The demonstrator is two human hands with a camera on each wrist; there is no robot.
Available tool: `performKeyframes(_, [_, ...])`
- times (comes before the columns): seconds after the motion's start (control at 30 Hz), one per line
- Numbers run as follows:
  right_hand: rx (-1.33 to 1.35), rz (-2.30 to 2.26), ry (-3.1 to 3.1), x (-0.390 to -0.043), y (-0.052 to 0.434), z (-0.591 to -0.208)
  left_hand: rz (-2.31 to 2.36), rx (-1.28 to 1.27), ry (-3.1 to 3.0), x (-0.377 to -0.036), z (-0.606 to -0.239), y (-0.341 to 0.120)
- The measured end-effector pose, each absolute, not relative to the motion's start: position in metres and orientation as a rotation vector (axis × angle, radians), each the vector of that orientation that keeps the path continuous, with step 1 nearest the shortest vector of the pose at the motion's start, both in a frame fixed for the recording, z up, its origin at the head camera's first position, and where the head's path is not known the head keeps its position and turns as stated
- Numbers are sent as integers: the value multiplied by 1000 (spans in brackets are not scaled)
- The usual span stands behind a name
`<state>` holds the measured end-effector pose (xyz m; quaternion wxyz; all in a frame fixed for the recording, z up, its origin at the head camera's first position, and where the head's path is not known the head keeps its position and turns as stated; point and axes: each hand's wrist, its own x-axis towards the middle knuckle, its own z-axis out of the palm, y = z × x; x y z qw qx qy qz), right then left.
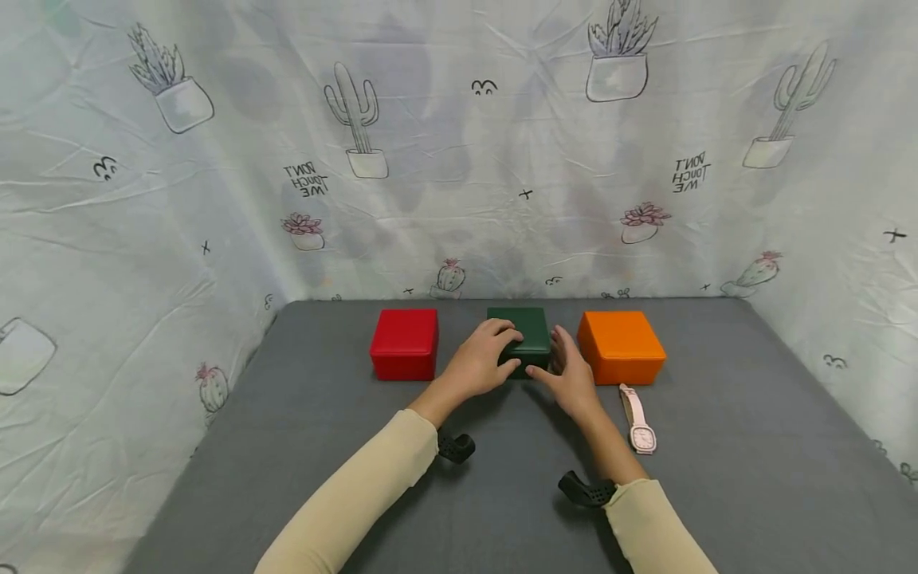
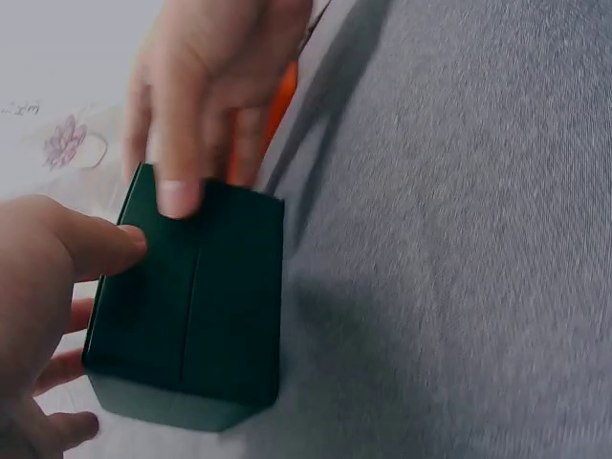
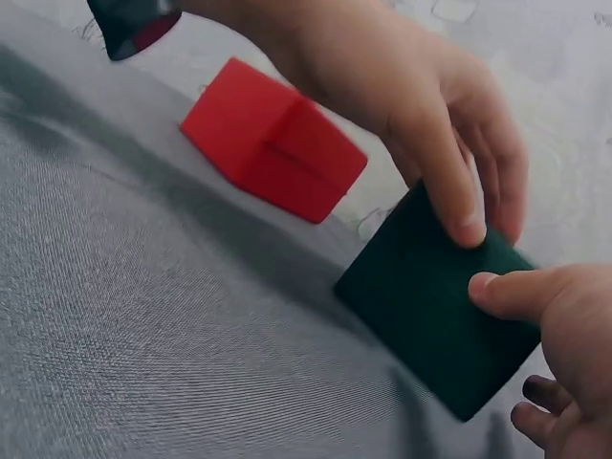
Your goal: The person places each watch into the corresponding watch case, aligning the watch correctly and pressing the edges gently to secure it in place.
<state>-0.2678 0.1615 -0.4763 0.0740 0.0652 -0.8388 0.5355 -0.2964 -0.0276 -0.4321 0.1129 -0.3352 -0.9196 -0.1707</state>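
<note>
Grey mat (image 1: 287,478): 2 hands (image 1: 527,368) clasping green box (image 1: 529,328) (pink watch (image 1: 638,418) head-view only).

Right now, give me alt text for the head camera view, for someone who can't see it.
Two hands, left hand and right hand, grip a dark green box on a grey table, between a red box and an orange box. A pink wristwatch lies before the orange box.

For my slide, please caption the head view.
Both hands grip the green box between red and orange boxes.
</note>
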Motion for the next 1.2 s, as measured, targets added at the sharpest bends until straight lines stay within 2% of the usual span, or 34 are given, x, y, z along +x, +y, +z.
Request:
performKeyframes(0.3, [278,1482,-2440,-248,187,-444,-371,-1036,-2625,-293,-429,-5])
performKeyframes(0.47, [239,1353,-2401,-242,210,-435,-378,-1081,-2624,-294,-426,9])
performKeyframes(1.0, [9,1069,-2468,-232,260,-440,-308,-1182,-2665,-300,-428,53])
performKeyframes(1.2, [30,1041,-2458,-234,272,-448,-327,-1198,-2679,-298,-428,66])
